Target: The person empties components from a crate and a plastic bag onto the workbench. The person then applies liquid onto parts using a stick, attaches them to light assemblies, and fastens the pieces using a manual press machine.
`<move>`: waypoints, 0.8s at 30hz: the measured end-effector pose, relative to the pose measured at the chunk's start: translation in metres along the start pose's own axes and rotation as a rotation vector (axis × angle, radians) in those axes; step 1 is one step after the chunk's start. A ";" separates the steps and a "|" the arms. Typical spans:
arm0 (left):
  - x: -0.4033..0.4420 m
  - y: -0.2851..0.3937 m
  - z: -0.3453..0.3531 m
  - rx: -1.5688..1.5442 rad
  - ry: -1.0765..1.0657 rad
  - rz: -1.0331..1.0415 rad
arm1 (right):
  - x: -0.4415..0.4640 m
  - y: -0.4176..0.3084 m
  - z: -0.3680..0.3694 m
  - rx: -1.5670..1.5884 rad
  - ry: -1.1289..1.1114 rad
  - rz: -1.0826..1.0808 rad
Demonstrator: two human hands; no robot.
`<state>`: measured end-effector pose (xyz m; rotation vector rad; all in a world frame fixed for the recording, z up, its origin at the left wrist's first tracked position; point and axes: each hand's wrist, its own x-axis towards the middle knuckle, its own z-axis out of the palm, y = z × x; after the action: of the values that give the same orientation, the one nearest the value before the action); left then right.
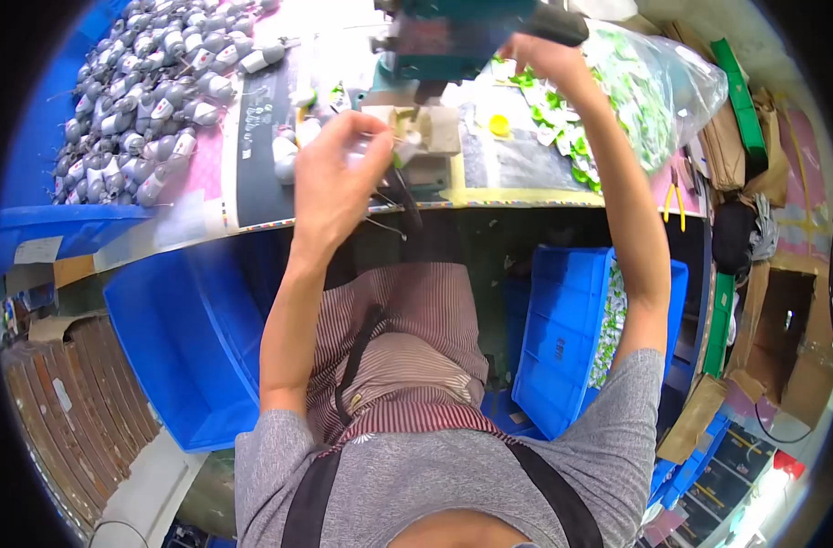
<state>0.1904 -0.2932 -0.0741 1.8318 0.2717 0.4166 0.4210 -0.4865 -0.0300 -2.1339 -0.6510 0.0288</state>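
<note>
A teal bench machine (462, 41) stands at the back of the table, blurred, above a pale block fixture (444, 131). At the fixture's left side, my left hand (339, 178) pinches a small white and green piece (405, 144), partly hidden by the fingers. My right hand (549, 59) is wrapped round the machine's dark handle (562, 23) at the upper right. Left of my left hand lie a few white and grey pieces (285, 157). Green and white parts (562, 119) are spread on the table below my right hand.
Many grey and white pieces (151, 100) fill the blue tray (24, 164) at the left. A plastic bag (699, 82) of green parts lies at the right, near yellow pliers (675, 203). Blue crates (174, 338) (558, 342) stand below the table edge.
</note>
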 end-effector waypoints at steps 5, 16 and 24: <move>0.051 -0.038 -0.038 0.455 0.223 0.341 | -0.030 0.057 0.043 -0.939 0.026 -0.226; 0.176 -0.119 -0.121 0.871 0.161 0.398 | -0.053 0.041 0.038 0.198 0.166 0.047; 0.105 -0.095 -0.152 -1.601 -0.340 0.126 | -0.146 -0.030 0.107 -0.074 0.354 -0.432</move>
<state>0.2250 -0.0921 -0.1109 0.3090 -0.3649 0.2400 0.2555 -0.4591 -0.1031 -1.9562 -0.8911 -0.6016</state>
